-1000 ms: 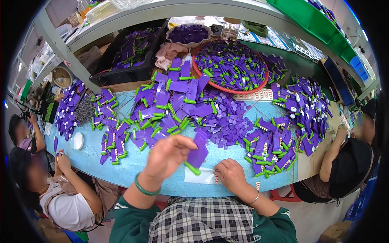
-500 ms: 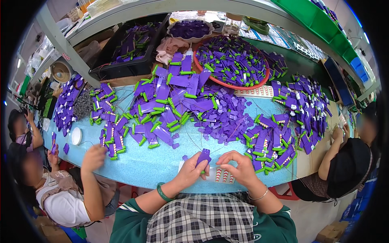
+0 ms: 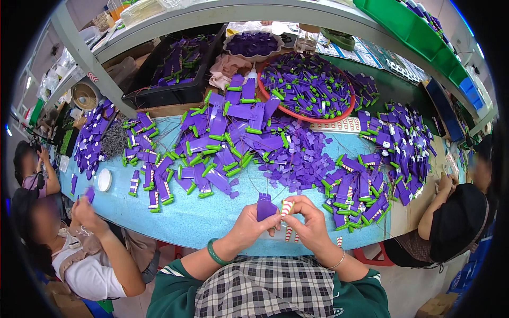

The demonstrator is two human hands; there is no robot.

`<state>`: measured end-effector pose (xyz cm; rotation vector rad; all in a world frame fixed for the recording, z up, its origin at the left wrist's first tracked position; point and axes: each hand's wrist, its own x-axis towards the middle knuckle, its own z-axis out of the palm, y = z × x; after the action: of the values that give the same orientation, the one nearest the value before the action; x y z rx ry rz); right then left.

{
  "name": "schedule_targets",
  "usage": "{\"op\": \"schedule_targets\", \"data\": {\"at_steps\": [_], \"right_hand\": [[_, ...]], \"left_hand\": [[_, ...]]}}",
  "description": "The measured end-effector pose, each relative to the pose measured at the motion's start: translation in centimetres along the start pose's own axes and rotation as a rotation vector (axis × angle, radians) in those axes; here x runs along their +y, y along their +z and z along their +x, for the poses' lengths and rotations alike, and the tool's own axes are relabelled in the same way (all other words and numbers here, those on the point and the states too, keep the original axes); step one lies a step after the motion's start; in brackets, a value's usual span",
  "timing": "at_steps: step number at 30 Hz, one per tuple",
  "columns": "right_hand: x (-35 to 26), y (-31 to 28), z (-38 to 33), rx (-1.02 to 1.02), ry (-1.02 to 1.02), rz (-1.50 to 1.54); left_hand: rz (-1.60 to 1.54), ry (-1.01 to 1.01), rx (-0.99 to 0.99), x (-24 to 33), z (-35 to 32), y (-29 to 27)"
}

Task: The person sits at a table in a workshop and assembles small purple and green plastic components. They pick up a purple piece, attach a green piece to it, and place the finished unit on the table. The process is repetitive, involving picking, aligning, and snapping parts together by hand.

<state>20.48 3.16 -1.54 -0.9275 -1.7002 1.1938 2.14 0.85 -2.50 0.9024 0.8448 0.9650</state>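
My left hand (image 3: 246, 227) is closed on a flat purple plastic piece (image 3: 266, 208), pinched between thumb and fingers and held upright above the table's near edge. Close beside it, my right hand (image 3: 312, 223) pinches a red-and-white striped sticker (image 3: 287, 207) by its end. The sticker is next to the purple piece; whether they touch, I cannot tell. Under my hands lies a strip of more striped stickers (image 3: 289, 234), partly covered by my fingers. A heap of small loose purple pieces (image 3: 297, 159) spreads just beyond, beside a pile of purple pieces with green ends (image 3: 212, 148).
A red-rimmed basket (image 3: 354, 102) full of purple-and-green pieces stands at the back, beside a black bin (image 3: 164, 95). To the right lie more piled pieces (image 3: 403, 143). Co-workers sit left and right; one's hand (image 3: 87, 217) is over the table's left side. A shelf beam (image 3: 212, 21) crosses above.
My right hand has lifted a striped sticker and moved left to the purple piece, which is now more upright. The left co-worker's hand has drawn back from the pile.
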Motion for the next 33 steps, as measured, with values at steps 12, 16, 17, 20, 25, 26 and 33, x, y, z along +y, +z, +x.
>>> {"op": "schedule_targets", "data": {"at_steps": [12,16,17,20,25,26,33], "right_hand": [[0.8,1.1,-0.1,0.039,0.216,0.046],[1.2,1.4,-0.1,0.049,0.186,0.021],[1.2,1.4,-0.1,0.051,0.185,0.024],[1.2,1.4,-0.1,0.059,0.190,0.043],[1.7,1.5,-0.2,0.072,0.184,0.060],[1.7,1.5,-0.3,0.072,0.178,0.054],[1.4,1.5,-0.3,0.073,0.125,-0.028]], "left_hand": [[-0.450,-0.110,-0.053,0.4,-0.4,0.3],[-0.462,-0.115,-0.052,0.0,-0.5,0.3],[-0.466,-0.113,-0.053,0.0,-0.5,0.2],[-0.471,-0.115,-0.050,-0.3,-0.4,0.2],[-0.474,-0.116,-0.058,-0.3,-0.3,0.2],[-0.473,-0.118,-0.058,-0.3,-0.3,0.2],[-0.390,-0.101,-0.039,-0.3,-0.5,0.5]]}}
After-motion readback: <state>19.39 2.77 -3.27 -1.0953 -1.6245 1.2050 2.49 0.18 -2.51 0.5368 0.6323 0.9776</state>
